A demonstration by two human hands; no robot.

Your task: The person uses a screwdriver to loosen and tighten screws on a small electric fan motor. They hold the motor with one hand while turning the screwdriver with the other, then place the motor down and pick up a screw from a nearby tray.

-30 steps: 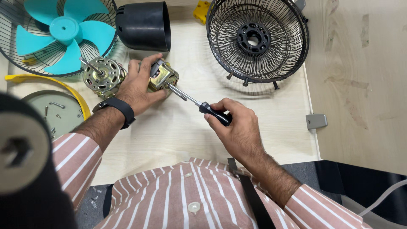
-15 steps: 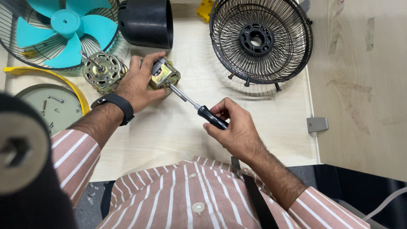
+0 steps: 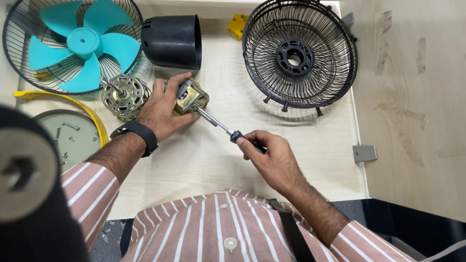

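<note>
Gearbox, brass-coloured, centre of desk: gripped by left hand; right hand, nearer, grips screwdriver touching it.

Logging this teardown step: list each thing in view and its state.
Left hand: gripping small motor part.
Right hand: gripping screwdriver, tip at that part.
Motor core: bare, on table.
Teal blade: lying in grille half.
Black grille: detached, empty.
Black housing: on its side.

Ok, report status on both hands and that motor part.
Left hand clamped on small brass motor part, pinned to table. Right hand gripping screwdriver, tip at the part. Bigger motor beside left hand; nothing blocking.
</note>
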